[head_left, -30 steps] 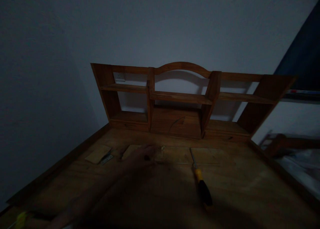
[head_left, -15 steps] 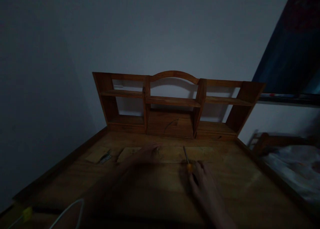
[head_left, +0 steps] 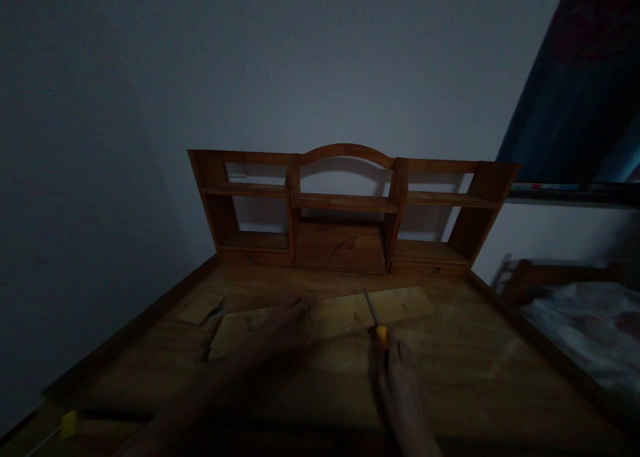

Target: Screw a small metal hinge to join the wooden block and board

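Note:
The scene is dim. My left hand rests on a long pale wooden board that lies slanted across the wooden desk top. My right hand is closed around the yellow and black handle of a screwdriver, whose metal shaft points away from me onto the board. A smaller piece of wood lies to the left of the board, with a small metal part beside it.
A wooden shelf unit with an arched top stands at the back of the desk against a pale wall. A raised rim runs along the desk's left and right edges. A small yellow object sits at the near left. Bedding shows at right.
My right hand came in and gripped the screwdriver that lay on the desk. The long board now sits slanted, its left end pulled toward me. The white cable at the near left is out of sight.

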`<act>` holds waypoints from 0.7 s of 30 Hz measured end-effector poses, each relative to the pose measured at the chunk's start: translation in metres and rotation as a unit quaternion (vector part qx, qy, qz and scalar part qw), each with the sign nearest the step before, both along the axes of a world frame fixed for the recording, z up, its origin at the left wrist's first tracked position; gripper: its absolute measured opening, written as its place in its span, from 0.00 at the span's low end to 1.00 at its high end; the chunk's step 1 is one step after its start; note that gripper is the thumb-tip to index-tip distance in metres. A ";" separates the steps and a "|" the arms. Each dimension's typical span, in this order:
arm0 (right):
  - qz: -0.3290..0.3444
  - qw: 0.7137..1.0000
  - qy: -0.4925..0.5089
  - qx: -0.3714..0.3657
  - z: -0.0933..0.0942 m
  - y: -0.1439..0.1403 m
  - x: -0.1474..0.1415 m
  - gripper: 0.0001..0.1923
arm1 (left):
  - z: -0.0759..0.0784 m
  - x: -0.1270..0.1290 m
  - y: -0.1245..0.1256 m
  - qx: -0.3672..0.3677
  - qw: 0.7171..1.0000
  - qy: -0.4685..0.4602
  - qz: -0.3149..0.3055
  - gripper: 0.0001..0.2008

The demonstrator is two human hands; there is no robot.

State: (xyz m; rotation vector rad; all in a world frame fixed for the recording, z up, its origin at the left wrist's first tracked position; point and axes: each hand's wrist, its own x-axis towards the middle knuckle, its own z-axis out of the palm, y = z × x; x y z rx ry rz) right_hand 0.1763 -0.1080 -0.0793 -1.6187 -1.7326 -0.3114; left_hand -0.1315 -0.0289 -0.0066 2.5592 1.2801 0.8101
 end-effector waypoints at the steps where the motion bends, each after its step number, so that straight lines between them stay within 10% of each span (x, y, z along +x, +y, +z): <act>1: 0.020 1.000 0.016 0.010 0.000 -0.003 0.005 0.26 | -0.001 -0.009 -0.008 0.012 1.000 0.003 0.017 0.41; 12: 0.158 0.986 0.002 0.050 0.023 -0.022 0.032 0.30 | -0.014 -0.218 -0.152 0.171 0.950 0.093 0.243 0.49; 21: 0.283 0.958 -0.032 -0.030 0.056 0.000 -0.060 0.23 | 0.017 -0.293 -0.145 0.096 0.913 0.158 0.364 0.37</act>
